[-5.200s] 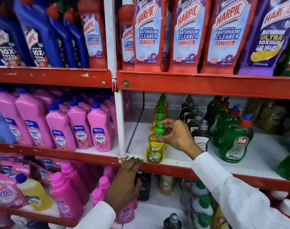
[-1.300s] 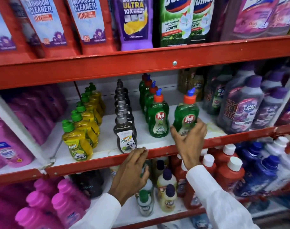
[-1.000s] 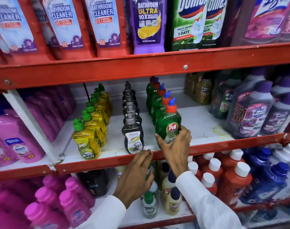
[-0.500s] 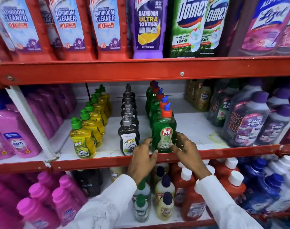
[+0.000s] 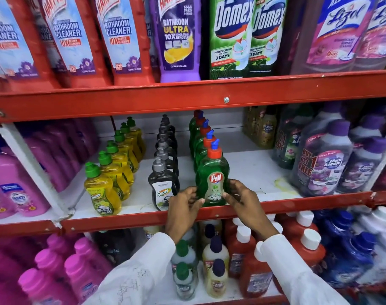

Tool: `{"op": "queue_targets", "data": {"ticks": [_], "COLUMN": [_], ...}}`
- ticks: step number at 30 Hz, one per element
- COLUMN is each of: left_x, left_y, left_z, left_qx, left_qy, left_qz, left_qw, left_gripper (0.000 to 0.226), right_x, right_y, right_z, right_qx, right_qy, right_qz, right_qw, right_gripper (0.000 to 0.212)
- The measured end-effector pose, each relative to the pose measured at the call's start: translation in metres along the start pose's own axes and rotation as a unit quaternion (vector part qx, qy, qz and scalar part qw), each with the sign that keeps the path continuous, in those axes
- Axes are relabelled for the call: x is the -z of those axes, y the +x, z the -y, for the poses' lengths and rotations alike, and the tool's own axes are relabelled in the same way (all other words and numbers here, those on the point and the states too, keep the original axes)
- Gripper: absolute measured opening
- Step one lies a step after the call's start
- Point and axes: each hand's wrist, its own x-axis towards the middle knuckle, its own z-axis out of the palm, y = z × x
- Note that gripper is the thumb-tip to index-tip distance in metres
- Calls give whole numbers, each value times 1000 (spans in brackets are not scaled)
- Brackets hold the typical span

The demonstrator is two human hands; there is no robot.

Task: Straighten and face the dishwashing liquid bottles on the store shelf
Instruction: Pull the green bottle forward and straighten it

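Three rows of dishwashing bottles run front to back on the middle shelf (image 5: 130, 217). At the left stand yellow Super bottles (image 5: 103, 192) with green caps, in the middle black Super bottles (image 5: 162, 188) with grey caps, at the right green Pril bottles. The front Pril bottle (image 5: 212, 172) stands upright at the shelf's front edge, label facing me. My left hand (image 5: 184, 208) touches its lower left side and my right hand (image 5: 242, 200) its lower right side, fingers curled around the base.
Purple Max Kleen bottles (image 5: 324, 166) crowd the right of the same shelf, pink bottles (image 5: 14, 183) the left bay. Harpic, Domex and Lizol bottles fill the shelf above. Small bottles and red and blue ones stand below. Bare white shelf (image 5: 251, 170) lies right of the Pril row.
My right hand slid a green Pril bottle left to the front of its row. My left hand rose from the shelf edge, and both hands now hold that bottle's base.
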Motion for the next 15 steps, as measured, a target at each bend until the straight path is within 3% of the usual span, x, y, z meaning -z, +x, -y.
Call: {"op": "queue_targets", "data": {"ticks": [8,10,13,15], "left_x": [4,9,24,42], "left_y": [-4,-10,-30,-45], "left_z": [-3,-3,5,13], "left_qx": [-17,-24,-42,-54], "left_qy": [-3,-11,-38,-59], "left_qz": [-6,-9,-45,-121], "left_qw": [1000,1000,997,989], "left_gripper": [43,45,37,21], "right_x": [-3,-8,-18,-33], "right_y": [-2,-9,-30,-43], "right_z": [1,6,24,42], "right_qx": [-27,-48,-8,39], "right_qy": [17,49,76,83], "right_qz": [-10,-74,-259,-275], "right_qw": [999,995,963,957], "right_gripper": [47,51,33,23]}}
